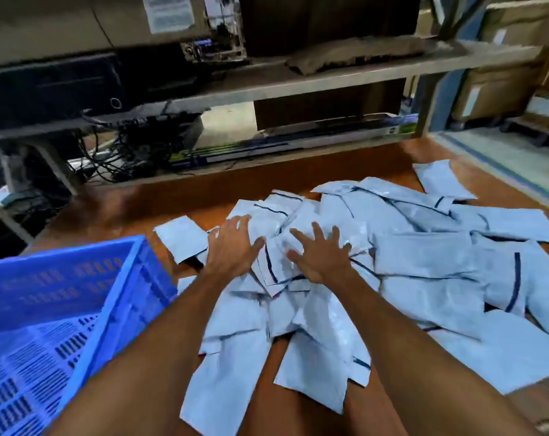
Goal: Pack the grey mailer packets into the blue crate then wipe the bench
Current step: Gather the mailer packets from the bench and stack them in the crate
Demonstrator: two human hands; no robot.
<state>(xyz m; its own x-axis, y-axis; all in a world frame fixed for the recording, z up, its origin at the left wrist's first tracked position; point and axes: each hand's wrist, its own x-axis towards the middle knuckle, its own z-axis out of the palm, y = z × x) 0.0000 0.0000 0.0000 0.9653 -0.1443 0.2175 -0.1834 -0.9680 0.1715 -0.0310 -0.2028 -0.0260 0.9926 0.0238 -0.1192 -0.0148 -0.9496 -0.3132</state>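
A loose heap of grey mailer packets (424, 259) with dark seal strips covers the middle and right of the brown bench (116, 209). My left hand (232, 247) lies on the heap's left part with fingers spread and straight. My right hand (322, 251) rests flat on packets just to the right of it, fingers also splayed. Neither hand grips a packet. The blue crate (78, 297), perforated and with no packets visible inside, stands at the bench's near left, beside my left forearm.
One grey packet (180, 237) lies apart between the crate and the heap, another (440, 179) at the far right. A low shelf (298, 80) with dark equipment, tangled cables (131, 152) and cardboard boxes (500, 89) runs behind the bench.
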